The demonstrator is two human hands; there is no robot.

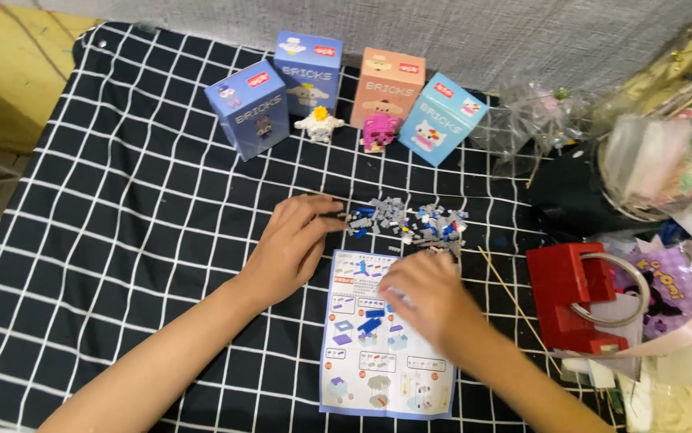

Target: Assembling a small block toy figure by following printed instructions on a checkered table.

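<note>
Surface: I see a black cloth with white grid (121, 240) filling most of the frame.
Upper centre: four small boxes (311, 70), two brick figures (319, 125).
Centre: loose brick pile (410, 220).
Lower centre: instruction sheet (362, 353).
Right: red block (562, 281), thin stick (514, 301).

The upper right of the instruction sheet (378, 361) is covered by the blurred right hand (426, 301). Single bricks in the small pile (410, 220) cannot be told apart. Both forearms are cut off below.
</note>
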